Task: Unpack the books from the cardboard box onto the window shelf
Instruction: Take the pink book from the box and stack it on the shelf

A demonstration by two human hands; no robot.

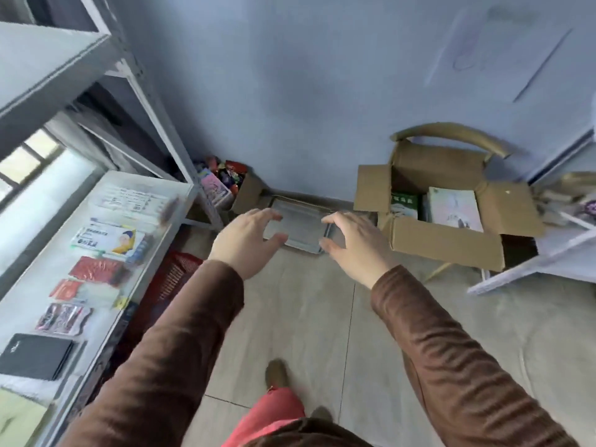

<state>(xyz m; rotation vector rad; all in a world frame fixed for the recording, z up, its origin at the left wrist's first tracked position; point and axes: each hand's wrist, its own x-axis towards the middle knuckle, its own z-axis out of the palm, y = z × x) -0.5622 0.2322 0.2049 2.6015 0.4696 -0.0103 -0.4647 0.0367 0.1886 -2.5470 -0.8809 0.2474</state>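
An open cardboard box (445, 237) rests on a chair at the right. Inside it stand a green book (404, 203) and a pale book with a pink drawing (453, 208). The white window shelf (29, 304) runs along the left and carries several books, among them a black one (35, 354), a red one (96, 269) and a white one with a cartoon figure (108, 241). My left hand (245, 240) and my right hand (353, 243) reach forward in mid-air between shelf and box, fingers spread and relaxed, holding nothing.
A metal tray (298, 225) lies on the floor by the wall, beyond my hands. A small box of colourful items (225, 183) sits in the corner. A red basket (167, 279) stands under the shelf. Metal racking (135, 91) rises at the left, a white table (564, 250) at the right.
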